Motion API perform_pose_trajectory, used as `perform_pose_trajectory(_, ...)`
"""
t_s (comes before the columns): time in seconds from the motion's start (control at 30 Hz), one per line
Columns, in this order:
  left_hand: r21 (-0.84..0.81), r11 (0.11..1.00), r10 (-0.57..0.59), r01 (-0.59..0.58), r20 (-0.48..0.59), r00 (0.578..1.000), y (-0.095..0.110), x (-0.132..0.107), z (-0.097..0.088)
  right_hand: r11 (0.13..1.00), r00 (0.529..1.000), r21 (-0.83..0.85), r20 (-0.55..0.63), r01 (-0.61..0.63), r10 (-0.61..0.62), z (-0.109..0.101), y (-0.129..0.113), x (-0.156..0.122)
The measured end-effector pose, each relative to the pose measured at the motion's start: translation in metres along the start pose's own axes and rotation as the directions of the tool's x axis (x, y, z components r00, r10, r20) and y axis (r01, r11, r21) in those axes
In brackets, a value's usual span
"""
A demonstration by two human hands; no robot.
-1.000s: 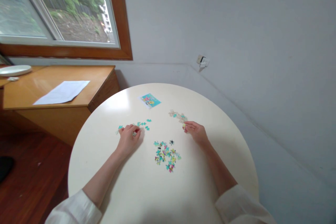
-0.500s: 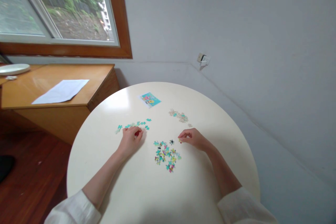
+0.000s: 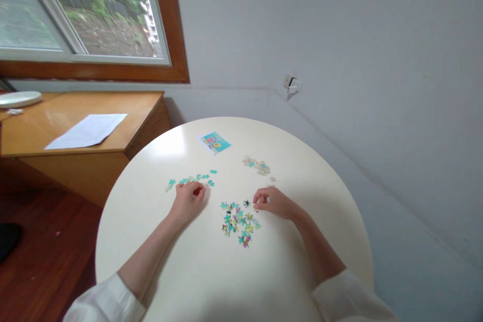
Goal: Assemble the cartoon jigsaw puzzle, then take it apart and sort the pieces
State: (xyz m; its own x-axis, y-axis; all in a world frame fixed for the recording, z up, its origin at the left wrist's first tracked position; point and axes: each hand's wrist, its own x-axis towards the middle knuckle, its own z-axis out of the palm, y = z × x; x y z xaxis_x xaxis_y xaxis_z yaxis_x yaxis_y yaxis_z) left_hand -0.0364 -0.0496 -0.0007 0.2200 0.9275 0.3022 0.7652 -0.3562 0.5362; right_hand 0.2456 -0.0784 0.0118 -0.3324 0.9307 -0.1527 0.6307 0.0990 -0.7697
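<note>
My right hand (image 3: 276, 203) is closed in a pinch on a small jigsaw puzzle piece (image 3: 256, 210), mostly covered by the fingertips. Just left of it lies a dark-patterned piece (image 3: 247, 204), at the top of a cluster of colourful puzzle pieces (image 3: 241, 220) spread between my hands. My left hand (image 3: 188, 198) rests on the table with its fingers curled together; a dark red patch shows inside, but I cannot make out what it is. Beyond that hand, turquoise pieces (image 3: 206, 176) lie in a loose row, partly hidden by it.
All this is on a round white table (image 3: 234, 282). Near its far edge lies a picture card (image 3: 216, 143) with a cartoon scene. A pile of mostly face-down pieces (image 3: 260, 166) sits beyond my right hand. A wooden desk (image 3: 147, 110) with a paper sheet (image 3: 88, 131) stands at left.
My right hand has shifted slightly left and nearer to me, bringing its piece closer to the colourful cluster. The left hand stays in place.
</note>
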Motion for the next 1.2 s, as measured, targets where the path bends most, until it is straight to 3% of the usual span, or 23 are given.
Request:
perform_pose_trajectory(0.23, 0.014, 1.0, -0.015, 0.015, -0.01, 1.0, 0.0, -0.001, 0.0, 0.989, 0.997, -0.139, -0.056, -0.054, 0.046, 0.002, -0.006, 0.0)
perform_pose_trajectory(0.33, 0.008, 1.0, -0.008, 0.008, -0.01, 1.0, 0.0, -0.001, 0.001, 0.999, 0.997, -0.029, -0.069, -0.027, 0.025, 0.002, 0.002, 0.001)
perform_pose_trajectory(0.4, 0.002, 1.0, 0.002, -0.002, -0.016, 1.0, -0.001, 0.0, 0.001, 0.993, 0.989, 0.117, -0.144, -0.006, 0.023, -0.001, 0.011, 0.002)
perform_pose_trajectory(0.47, -0.006, 1.0, 0.01, -0.01, -0.018, 1.0, -0.002, 0.0, 0.002, 0.979, 0.938, 0.205, -0.339, 0.004, 0.068, -0.008, 0.022, 0.003)
perform_pose_trajectory(0.53, -0.013, 1.0, 0.013, -0.014, -0.023, 1.0, -0.003, 0.0, 0.003, 0.98, 0.823, 0.194, -0.552, -0.033, 0.137, -0.017, 0.032, 0.003)
perform_pose_trajectory(0.6, -0.022, 1.0, 0.018, -0.019, -0.029, 0.999, -0.003, -0.001, 0.004, 0.984, 0.721, 0.136, -0.67, -0.116, 0.178, -0.025, 0.04, 0.0)
perform_pose_trajectory(0.63, -0.024, 0.999, 0.02, -0.02, -0.031, 0.999, -0.003, -0.001, 0.004, 0.982, 0.7, 0.107, -0.69, -0.155, 0.186, -0.028, 0.043, -0.002)
perform_pose_trajectory(0.7, -0.031, 0.999, 0.021, -0.022, -0.032, 0.999, -0.003, -0.001, 0.004, 0.977, 0.714, 0.062, -0.674, -0.202, 0.19, -0.031, 0.047, -0.004)
perform_pose_trajectory(0.87, -0.064, 0.998, 0.013, -0.014, -0.012, 1.0, 0.0, 0.0, 0.003, 0.974, 0.826, -0.048, -0.54, -0.222, 0.161, -0.027, 0.051, -0.003)
perform_pose_trajectory(1.0, -0.077, 0.997, 0.007, -0.008, -0.005, 1.0, 0.002, 0.0, 0.002, 0.961, 0.854, -0.158, -0.507, -0.227, 0.118, -0.024, 0.055, 0.002)
perform_pose_trajectory(1.2, -0.073, 0.997, 0.016, -0.015, 0.011, 1.0, 0.003, 0.0, 0.0, 0.973, 0.88, -0.169, -0.471, -0.159, 0.062, -0.023, 0.059, 0.005)
